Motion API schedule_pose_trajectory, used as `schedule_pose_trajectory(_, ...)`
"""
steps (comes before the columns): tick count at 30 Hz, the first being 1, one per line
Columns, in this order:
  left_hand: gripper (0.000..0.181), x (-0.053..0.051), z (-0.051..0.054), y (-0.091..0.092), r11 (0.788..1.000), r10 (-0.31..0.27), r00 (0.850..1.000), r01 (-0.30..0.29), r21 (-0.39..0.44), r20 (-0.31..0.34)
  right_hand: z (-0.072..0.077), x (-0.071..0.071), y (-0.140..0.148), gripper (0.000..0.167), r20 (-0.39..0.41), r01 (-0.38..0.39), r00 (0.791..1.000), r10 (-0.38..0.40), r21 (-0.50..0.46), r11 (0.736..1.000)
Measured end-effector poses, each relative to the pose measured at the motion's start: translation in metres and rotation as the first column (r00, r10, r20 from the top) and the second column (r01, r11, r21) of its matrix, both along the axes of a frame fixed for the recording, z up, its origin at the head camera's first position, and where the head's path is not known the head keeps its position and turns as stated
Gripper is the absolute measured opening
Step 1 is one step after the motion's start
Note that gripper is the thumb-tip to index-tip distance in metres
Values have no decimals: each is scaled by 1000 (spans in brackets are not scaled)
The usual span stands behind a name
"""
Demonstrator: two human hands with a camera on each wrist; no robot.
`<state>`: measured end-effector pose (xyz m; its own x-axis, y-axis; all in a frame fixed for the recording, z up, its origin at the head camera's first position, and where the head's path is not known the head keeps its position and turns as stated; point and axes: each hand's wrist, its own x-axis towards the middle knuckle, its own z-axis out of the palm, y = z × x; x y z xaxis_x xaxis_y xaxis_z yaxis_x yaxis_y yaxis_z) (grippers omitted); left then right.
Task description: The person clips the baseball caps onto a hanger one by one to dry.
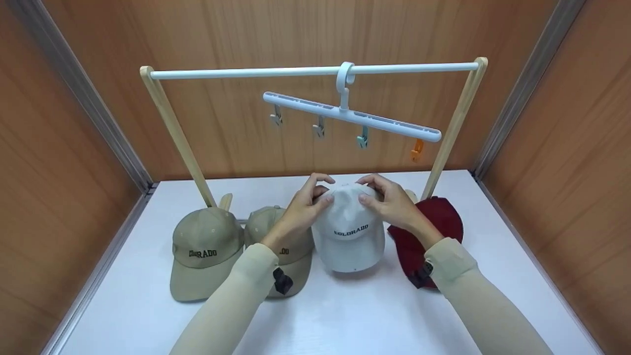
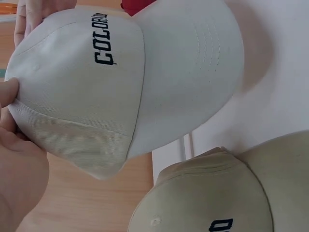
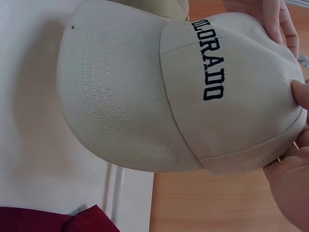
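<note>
Both hands hold a white baseball cap [image 1: 349, 246] marked COLORADO by its crown, its brim pointing down toward the front. On the crown's left side, the left hand [image 1: 304, 207] pinches the fabric with thumb and fingers. Opposite it, the right hand [image 1: 392, 202] does the same. In both wrist views the thumbs press the front of the crown while other fingers go behind it, partly hidden. The cap appears lifted off the white tabletop, with a shadow beneath. Above it a pale blue clip hanger [image 1: 352, 116] hangs tilted from a white rod [image 1: 246, 72].
Two khaki caps [image 1: 207, 241] stand on the left of the table [image 1: 128, 296], one partly behind the left forearm. A dark red cap [image 1: 441, 217] lies under the right forearm. Wooden posts [image 1: 177, 133] carry the rod. Grey and orange clips [image 1: 416, 150] dangle from the hanger.
</note>
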<state>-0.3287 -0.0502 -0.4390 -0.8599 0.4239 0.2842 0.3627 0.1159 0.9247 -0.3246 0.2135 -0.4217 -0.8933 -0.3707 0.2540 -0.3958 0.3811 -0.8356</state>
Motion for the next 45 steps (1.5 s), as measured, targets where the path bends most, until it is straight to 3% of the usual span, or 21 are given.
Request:
schedule_pose_trajectory(11, 27, 2, 7, -2, 998, 21, 999, -22, -59, -27, 5, 1, 2, 34, -38, 56, 998, -54, 55, 997)
schedule_pose_trajectory(15, 25, 1, 9, -3, 994, 43, 997, -49, -93, -66, 9, 2, 3, 32, -63, 70, 996, -65, 74, 995)
schedule_pose_trajectory(22, 21, -2, 13, -2, 987, 73, 981, -97, -129, -179, 10, -1, 6, 25, -118, 93, 990, -82, 87, 992)
schedule_pose_trajectory(33, 17, 0, 23, 5, 974, 154, 961, -186, -128, -229, 14, -1, 3, 22, -160, 133, 980, -117, 94, 987)
schedule_pose_trajectory(38, 18, 1, 30, 7, 973, 160, 960, -193, -128, -230, 19, -2, 3, 22, -180, 151, 974, -134, 85, 985)
schedule_pose_trajectory(45, 19, 2, 39, 8, 971, 151, 946, -196, -134, -288, 27, -1, 3, 20, -206, 155, 969, -137, 76, 985)
